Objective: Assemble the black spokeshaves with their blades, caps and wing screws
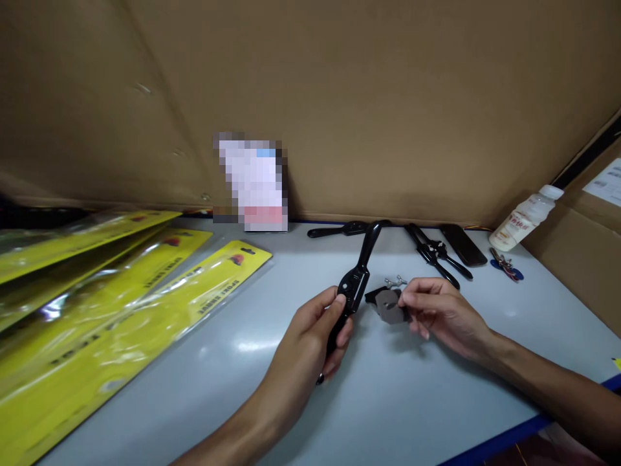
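My left hand [315, 336] grips the lower handle of a black two-handled tool [359, 268] that points up and away over the grey table [233, 388]. Its thumb rests near the tool's middle. My right hand [439, 310] pinches a small dark grey flat metal piece [387, 307] just right of the tool's middle. A small silver wing screw [395, 281] lies just behind that piece on the table.
Yellow plastic packages [111, 310] are fanned out at the left. Along the cardboard wall [339, 97] lie another black handle [337, 230], a second black tool [434, 252], a dark phone [463, 244], keys [504, 266] and a white bottle [526, 220]. A blurred white box [253, 184] stands at the back.
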Motion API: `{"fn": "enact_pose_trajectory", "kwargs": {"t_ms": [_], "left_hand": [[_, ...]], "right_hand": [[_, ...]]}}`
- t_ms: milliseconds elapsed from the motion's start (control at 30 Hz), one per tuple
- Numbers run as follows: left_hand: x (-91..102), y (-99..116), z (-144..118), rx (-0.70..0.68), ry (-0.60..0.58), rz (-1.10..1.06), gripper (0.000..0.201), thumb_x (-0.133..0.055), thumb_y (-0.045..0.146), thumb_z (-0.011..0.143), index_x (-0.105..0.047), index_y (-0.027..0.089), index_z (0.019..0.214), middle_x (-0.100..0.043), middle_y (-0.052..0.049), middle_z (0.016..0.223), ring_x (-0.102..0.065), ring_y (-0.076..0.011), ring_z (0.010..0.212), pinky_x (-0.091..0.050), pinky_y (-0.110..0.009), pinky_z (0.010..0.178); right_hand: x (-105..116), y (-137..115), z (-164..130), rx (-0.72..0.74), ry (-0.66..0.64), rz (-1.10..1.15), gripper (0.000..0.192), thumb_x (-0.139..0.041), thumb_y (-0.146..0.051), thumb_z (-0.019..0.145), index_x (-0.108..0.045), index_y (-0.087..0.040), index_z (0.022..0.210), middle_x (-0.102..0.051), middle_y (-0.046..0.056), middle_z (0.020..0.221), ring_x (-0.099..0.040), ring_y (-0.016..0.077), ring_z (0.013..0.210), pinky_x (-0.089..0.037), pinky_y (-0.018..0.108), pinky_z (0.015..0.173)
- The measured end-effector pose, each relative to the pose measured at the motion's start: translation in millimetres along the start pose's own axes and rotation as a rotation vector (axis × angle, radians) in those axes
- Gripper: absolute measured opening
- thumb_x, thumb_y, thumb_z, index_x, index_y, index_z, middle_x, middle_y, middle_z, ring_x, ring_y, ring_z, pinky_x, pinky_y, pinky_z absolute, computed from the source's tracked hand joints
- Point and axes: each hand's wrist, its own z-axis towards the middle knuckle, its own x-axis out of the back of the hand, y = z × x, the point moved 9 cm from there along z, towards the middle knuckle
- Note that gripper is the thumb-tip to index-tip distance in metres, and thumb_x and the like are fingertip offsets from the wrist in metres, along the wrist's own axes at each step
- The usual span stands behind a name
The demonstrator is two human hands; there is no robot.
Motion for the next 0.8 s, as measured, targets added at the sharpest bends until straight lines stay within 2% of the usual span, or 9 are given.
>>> {"fn": "enact_pose_trajectory", "kwargs": {"t_ms": [33, 100, 200, 367, 467, 533, 633, 800], "left_hand": [[-0.2, -0.7, 0.3, 0.008, -0.002, 0.002, 0.033, -0.054, 0.047, 0.087, -0.042, 0.021, 0.072, -0.043, 0.010, 0.053, -0.028, -0.0019, 0.034, -0.025, -0.013, 0.032], [-0.2, -2.0, 0.7, 0.016, -0.004, 0.006, 0.033, -0.055, 0.047, 0.087, -0.042, 0.021, 0.072, -0.043, 0.010, 0.053, -0.028, -0.0020, 0.034, -0.025, -0.013, 0.032], [-1.6, -3.5, 1.0, 0.019, -0.017, 0.023, 0.035, -0.056, 0.049, 0.086, -0.041, 0.021, 0.071, -0.042, 0.010, 0.053, -0.027, -0.0021, 0.034, -0.024, -0.014, 0.032], [-9.1, -2.8, -2.1, 0.015, -0.070, 0.072, 0.037, -0.052, 0.051, 0.088, -0.041, 0.022, 0.069, -0.042, 0.010, 0.053, -0.028, -0.0023, 0.034, -0.025, -0.014, 0.032], [-10.5, -0.7, -3.4, 0.005, -0.070, 0.092, 0.036, -0.052, 0.050, 0.088, -0.040, 0.022, 0.069, -0.041, 0.010, 0.053, -0.028, -0.0025, 0.034, -0.026, -0.014, 0.033], [-10.7, 0.0, -3.1, -0.003, -0.069, 0.103, 0.036, -0.052, 0.050, 0.087, -0.039, 0.022, 0.069, -0.041, 0.010, 0.053, -0.028, -0.0025, 0.034, -0.026, -0.014, 0.033], [-10.7, -0.3, -1.9, -0.010, -0.073, 0.120, 0.037, -0.052, 0.051, 0.086, -0.038, 0.022, 0.068, -0.040, 0.010, 0.051, -0.028, -0.0028, 0.034, -0.025, -0.015, 0.032], [-13.5, -2.4, -2.7, -0.008, -0.099, 0.155, 0.039, -0.049, 0.055, 0.087, -0.040, 0.023, 0.069, -0.040, 0.010, 0.052, -0.029, -0.0039, 0.034, -0.025, -0.015, 0.032]], "right_hand": [[2.4, 0.2, 0.7, 0.000, 0.018, -0.027, 0.019, -0.081, -0.027, 0.074, -0.066, -0.016, 0.078, -0.061, -0.003, 0.061, -0.059, 0.0083, 0.049, -0.040, 0.018, 0.042], [4.9, 1.2, 1.8, -0.005, 0.032, -0.074, 0.027, -0.082, -0.021, 0.070, -0.064, -0.018, 0.090, -0.062, -0.005, 0.064, -0.061, 0.0094, 0.051, -0.043, 0.019, 0.045], [4.4, 3.9, 2.1, -0.016, 0.024, -0.110, 0.034, -0.081, -0.023, 0.071, -0.064, -0.017, 0.101, -0.065, -0.003, 0.067, -0.065, 0.0118, 0.055, -0.048, 0.023, 0.052], [-1.4, 7.6, -0.7, -0.044, 0.013, -0.116, 0.024, -0.079, -0.033, 0.075, -0.061, -0.017, 0.080, -0.066, -0.001, 0.070, -0.067, 0.0140, 0.062, -0.052, 0.027, 0.061], [-2.9, -0.2, -1.4, 0.016, 0.034, -0.181, 0.019, -0.078, -0.030, 0.074, -0.064, -0.017, 0.073, -0.062, -0.001, 0.072, -0.060, 0.0107, 0.065, -0.050, 0.025, 0.063], [-1.6, -4.2, -1.7, 0.045, 0.062, -0.230, 0.019, -0.078, -0.029, 0.074, -0.065, -0.017, 0.069, -0.058, -0.002, 0.068, -0.052, 0.0092, 0.061, -0.045, 0.023, 0.057], [-1.0, -2.6, -2.2, 0.036, 0.062, -0.219, 0.021, -0.076, -0.032, 0.076, -0.062, -0.018, 0.071, -0.055, -0.004, 0.060, -0.047, 0.0081, 0.053, -0.040, 0.021, 0.050], [-5.2, 2.2, -4.0, 0.031, -0.006, -0.166, 0.022, -0.073, -0.033, 0.082, -0.059, -0.017, 0.077, -0.066, 0.000, 0.065, -0.055, 0.0085, 0.053, -0.045, 0.021, 0.051]]}}
